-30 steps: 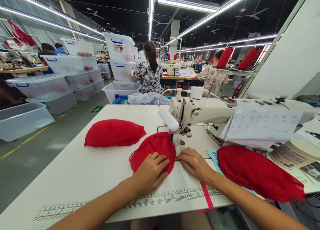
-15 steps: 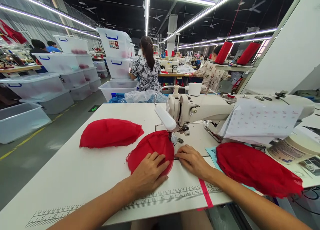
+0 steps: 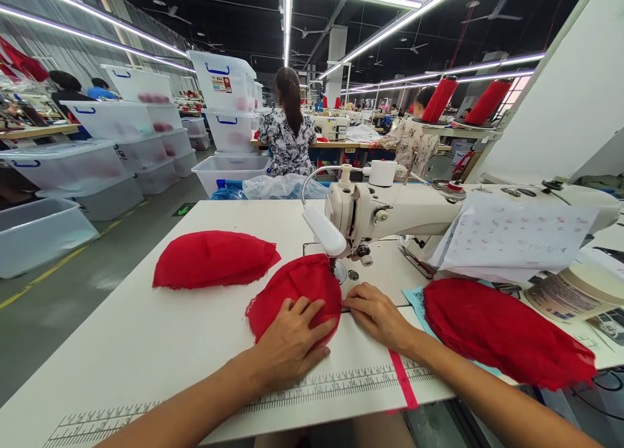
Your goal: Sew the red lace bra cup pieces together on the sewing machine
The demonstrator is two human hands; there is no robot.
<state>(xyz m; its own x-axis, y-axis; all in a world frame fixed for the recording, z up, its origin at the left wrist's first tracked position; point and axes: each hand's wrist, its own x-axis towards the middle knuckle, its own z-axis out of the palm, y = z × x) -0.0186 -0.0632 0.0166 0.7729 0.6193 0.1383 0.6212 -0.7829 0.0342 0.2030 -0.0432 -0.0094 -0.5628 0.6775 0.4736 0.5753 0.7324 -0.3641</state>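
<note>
White table [image 3: 146, 344], bearing an industrial sewing machine [image 3: 414, 214]. Red lace piece [image 3: 297, 292] flat on the table, far edge tucked under the presser foot [image 3: 334, 266]. Left hand [image 3: 287, 344] spread, palm down, pressing on the lace. Right hand [image 3: 377, 315] flat at the lace's right edge, fingers close together, tips near the foot. Likely trouble: fingertips straying too close to the needle; uneven pressure from the spread hand dragging the stretchy lace askew and puckering the seam; loose scalloped edge folding under.
</note>
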